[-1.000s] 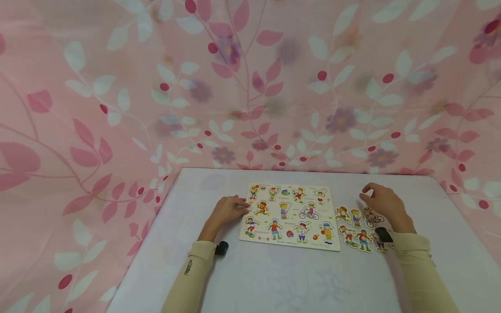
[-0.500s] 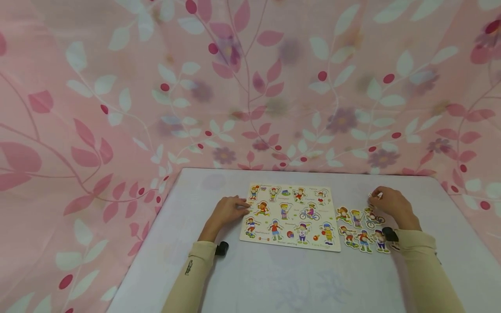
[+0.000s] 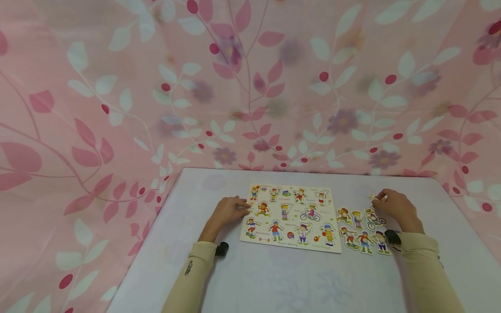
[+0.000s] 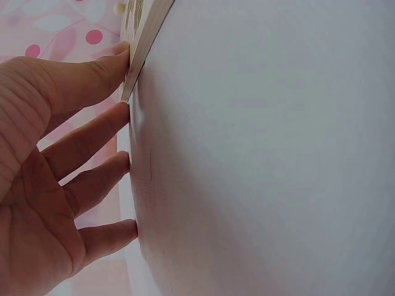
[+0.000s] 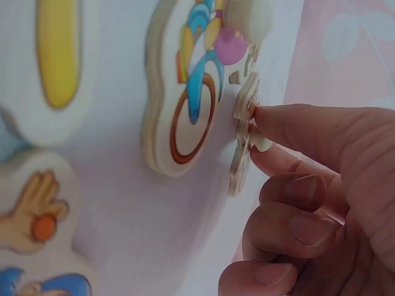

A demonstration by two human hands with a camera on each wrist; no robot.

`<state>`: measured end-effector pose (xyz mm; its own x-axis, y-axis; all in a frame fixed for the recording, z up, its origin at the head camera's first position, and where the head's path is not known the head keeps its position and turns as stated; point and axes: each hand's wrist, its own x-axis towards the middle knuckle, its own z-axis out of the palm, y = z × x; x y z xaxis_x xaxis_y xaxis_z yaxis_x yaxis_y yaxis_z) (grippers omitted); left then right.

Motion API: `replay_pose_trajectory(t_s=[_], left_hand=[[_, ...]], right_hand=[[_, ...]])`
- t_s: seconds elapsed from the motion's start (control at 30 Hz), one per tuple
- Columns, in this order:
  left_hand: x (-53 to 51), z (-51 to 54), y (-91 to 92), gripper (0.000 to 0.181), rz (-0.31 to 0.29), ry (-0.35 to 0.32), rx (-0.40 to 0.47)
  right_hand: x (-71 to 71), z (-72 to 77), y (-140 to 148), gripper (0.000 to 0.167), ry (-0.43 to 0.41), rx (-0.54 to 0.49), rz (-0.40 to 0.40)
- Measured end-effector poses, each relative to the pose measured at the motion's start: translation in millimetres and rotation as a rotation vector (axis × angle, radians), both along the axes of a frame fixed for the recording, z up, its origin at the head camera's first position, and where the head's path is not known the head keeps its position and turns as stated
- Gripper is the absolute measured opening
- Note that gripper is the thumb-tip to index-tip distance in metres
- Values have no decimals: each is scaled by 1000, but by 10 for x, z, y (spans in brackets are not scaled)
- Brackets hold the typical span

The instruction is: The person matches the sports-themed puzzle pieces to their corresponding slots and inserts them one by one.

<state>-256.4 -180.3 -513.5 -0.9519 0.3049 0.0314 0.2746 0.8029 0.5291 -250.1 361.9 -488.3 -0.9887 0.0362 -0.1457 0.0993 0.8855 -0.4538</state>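
A wooden peg puzzle board [image 3: 295,217] printed with children playing sports lies flat on the white table. At its left edge is my left hand [image 3: 229,211]; in the left wrist view its thumb [image 4: 92,77] rests on the board's edge and the other fingertips touch the table. My right hand [image 3: 397,208] pinches a small puzzle piece [image 5: 239,154] by its pale knob between thumb and forefinger, low over or on the table; its other fingers curl in. Just nearer me lies the cyclist puzzle piece [image 3: 375,219]. The held piece's picture cannot be made out.
Loose puzzle pieces lie in two rows right of the board, among them a runner piece [image 3: 344,214], a golfer piece [image 3: 357,218] and a skateboarder piece [image 3: 349,238]. The right wrist partly hides one at the row's end. A floral pink curtain [image 3: 250,87] hangs behind the table.
My right hand has moved right and slightly toward me with the pinched piece, lowering it behind the cyclist piece, which is now less covered. My left hand stays at the board's edge.
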Motion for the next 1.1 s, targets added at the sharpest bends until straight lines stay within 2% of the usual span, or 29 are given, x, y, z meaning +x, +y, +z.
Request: replay_pose_trajectory(t_s=[0.27,0.43,0.7,0.87,1.1], left_hand=[[4,-11,1,21,3,6,3],[11,2,5,21,-5,32,0],[4,7,-2,21,-5,22,-14],[0,-12,-5,21,-6,24,-13],[-2,11,2,21,-10,33,-13]], right_hand=[[-2,-72,14,28,58,7,44],[-1,-85,-13,29,78,12,34],[21,-50,-143,34,120,1,51],[49,22,-260,36,140,-10,68],[101,85,-443,32,147,-12,86]])
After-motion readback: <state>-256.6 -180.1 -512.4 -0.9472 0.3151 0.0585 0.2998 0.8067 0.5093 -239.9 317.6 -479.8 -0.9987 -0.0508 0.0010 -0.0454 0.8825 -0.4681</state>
